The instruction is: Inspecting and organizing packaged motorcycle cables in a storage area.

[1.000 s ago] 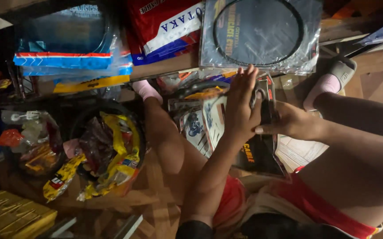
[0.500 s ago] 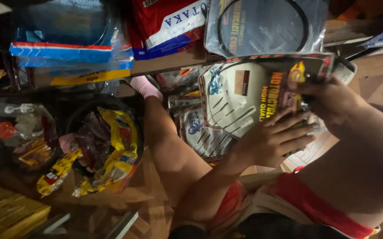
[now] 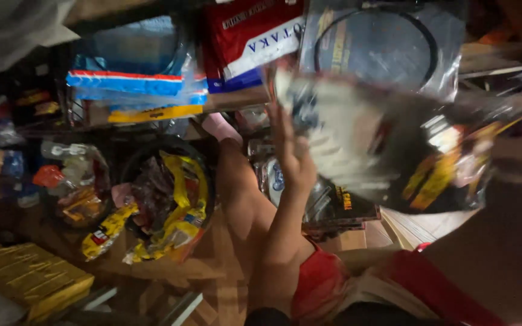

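- Head view, the hands: the left hand (image 3: 294,157) is up in the air with its fingers (image 3: 282,124) spread wide open. They lie flat on the left edge of a shiny packet (image 3: 381,151) and grip nothing.
- The right hand (image 3: 520,160) is at the packet's right end. It is dark and blurry, so I cannot tell how its fingers close.
- The packet is clear plastic with a white part and a black and yellow card. It is held up between the two hands, above the legs, and it is too blurry to see well.
- Step in hand, I think: the packet is lifted off the pile of packets (image 3: 333,205) and held up for a look.
- Any move with it calls for a firm hold on both ends, since the plastic looks slippery and floppy.
- Edges: the shelf edge (image 3: 236,99) is just behind the packet. On it sit blue and white packs (image 3: 134,84), a red pack (image 3: 249,42) and a bag with a black ring (image 3: 381,42). The packet's top is near them and could bump them.
- Left side: a black bowl (image 3: 203,175) full of yellow wrappers stands just beside the bare leg (image 3: 243,193). A yellow box (image 3: 31,278) lies well apart from it.
- Open room: the wooden floor (image 3: 212,265) has a small bare patch by the leg. The best free room is the air over the lap.
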